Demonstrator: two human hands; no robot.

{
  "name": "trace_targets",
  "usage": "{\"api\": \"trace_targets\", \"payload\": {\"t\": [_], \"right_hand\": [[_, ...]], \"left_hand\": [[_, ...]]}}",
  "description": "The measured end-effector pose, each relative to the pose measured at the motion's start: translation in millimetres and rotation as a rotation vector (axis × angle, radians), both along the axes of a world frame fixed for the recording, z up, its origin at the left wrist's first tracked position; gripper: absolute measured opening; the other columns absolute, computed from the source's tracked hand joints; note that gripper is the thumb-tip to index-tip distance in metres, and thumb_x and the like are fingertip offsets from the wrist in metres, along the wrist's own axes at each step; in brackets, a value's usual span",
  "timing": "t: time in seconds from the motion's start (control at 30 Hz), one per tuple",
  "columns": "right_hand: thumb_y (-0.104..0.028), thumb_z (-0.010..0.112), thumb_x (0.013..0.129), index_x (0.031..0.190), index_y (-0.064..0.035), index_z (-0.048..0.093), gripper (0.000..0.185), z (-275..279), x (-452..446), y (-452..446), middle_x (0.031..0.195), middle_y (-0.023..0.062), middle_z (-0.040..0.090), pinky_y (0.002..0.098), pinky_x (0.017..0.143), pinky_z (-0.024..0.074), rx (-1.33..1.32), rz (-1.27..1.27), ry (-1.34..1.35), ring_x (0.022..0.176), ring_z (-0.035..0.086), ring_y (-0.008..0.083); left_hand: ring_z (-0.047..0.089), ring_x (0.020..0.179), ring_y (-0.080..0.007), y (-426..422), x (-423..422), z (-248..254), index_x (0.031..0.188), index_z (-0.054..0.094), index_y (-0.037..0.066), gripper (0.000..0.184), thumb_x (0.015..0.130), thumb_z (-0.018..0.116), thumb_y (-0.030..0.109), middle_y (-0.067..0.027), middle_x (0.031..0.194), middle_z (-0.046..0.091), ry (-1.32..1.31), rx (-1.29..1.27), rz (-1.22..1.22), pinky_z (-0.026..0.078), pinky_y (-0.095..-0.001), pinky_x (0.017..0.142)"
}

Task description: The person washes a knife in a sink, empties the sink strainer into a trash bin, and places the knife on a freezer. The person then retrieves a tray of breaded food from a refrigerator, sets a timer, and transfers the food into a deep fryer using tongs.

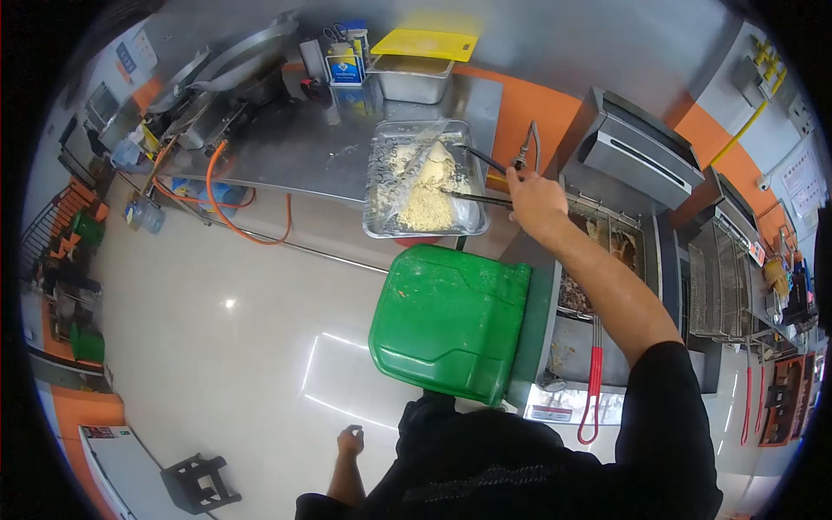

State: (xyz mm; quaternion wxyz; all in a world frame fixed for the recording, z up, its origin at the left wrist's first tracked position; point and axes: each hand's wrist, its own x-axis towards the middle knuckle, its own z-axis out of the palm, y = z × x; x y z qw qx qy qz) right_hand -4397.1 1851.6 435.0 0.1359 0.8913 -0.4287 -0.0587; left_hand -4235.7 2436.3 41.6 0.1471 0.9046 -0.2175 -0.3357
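My right hand (537, 204) is wrapped round a pair of black tongs (487, 201), whose two arms are spread apart over a metal tray (374, 221). In the tray lie a heap of pale yellow crumbly food (425, 211) and clear plastic film (400, 186). The upper tong tip is by a pale lump near the top of the heap; the lower one reaches the crumbs. Low at my side, away from the table, hangs my left hand (351, 440) with its fingers curled in. A small whitish spot shows at those fingers; I cannot tell what it is.
Below the tray stands a green lidded bin (446, 321). A fryer (607, 251) with a red-handled basket (595, 381) is on the right. On the steel table (295, 156) are a metal container (414, 85) with a yellow lid (425, 43) and large pans (247, 61). An orange hose (211, 186) hangs left.
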Motion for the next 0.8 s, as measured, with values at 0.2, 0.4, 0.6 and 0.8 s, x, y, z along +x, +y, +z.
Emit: {"api": "trace_targets", "payload": {"t": [0.2, 0.4, 0.6, 0.8], "right_hand": [[-0.014, 0.056, 0.081, 0.132, -0.0101, 0.043, 0.052, -33.0, 38.5, -8.0, 0.093, 0.0123, 0.058, 0.0344, 0.06, 0.0526, -0.16, 0.137, 0.022, 0.076, 0.064, 0.0246], [-0.014, 0.052, 0.084, 0.125, -0.0087, 0.049, 0.042, -48.8, 54.0, -16.8, 0.088, 0.0076, 0.061, 0.0319, 0.057, 0.0501, -0.226, 0.217, 0.011, 0.078, 0.063, 0.0203], [-0.014, 0.05, 0.085, 0.124, -0.0082, 0.05, 0.04, -15.8, 50.8, -16.5, 0.089, 0.0089, 0.063, 0.0334, 0.059, 0.0517, -0.141, 0.235, 0.089, 0.08, 0.065, 0.0224], [-0.013, 0.051, 0.085, 0.125, -0.0089, 0.05, 0.04, 21.8, 41.8, -5.8, 0.093, 0.0103, 0.065, 0.0352, 0.063, 0.0532, -0.076, 0.26, 0.158, 0.085, 0.065, 0.023]], "left_hand": [[0.059, 0.099, -0.0339, 28.2, 3.0, -10.8, 0.096, 0.067, 0.017, 0.023, 0.08, 0.057, 0.03, -0.0162, 0.1, 0.065, 0.044, 0.108, -0.004, 0.045, -0.0416, 0.09], [0.061, 0.095, -0.035, 20.8, 10.3, -8.9, 0.095, 0.068, 0.015, 0.023, 0.079, 0.057, 0.028, -0.0164, 0.096, 0.066, 0.019, 0.087, -0.01, 0.047, -0.042, 0.088], [0.061, 0.093, -0.0366, -1.7, 23.2, -6.2, 0.095, 0.067, 0.014, 0.023, 0.079, 0.058, 0.027, -0.0169, 0.096, 0.066, 0.009, -0.013, -0.016, 0.047, -0.0432, 0.086], [0.06, 0.093, -0.0368, -3.1, 31.2, -12.2, 0.095, 0.067, 0.014, 0.022, 0.078, 0.058, 0.026, -0.0173, 0.096, 0.065, -0.034, -0.077, -0.041, 0.047, -0.0443, 0.085]]}}
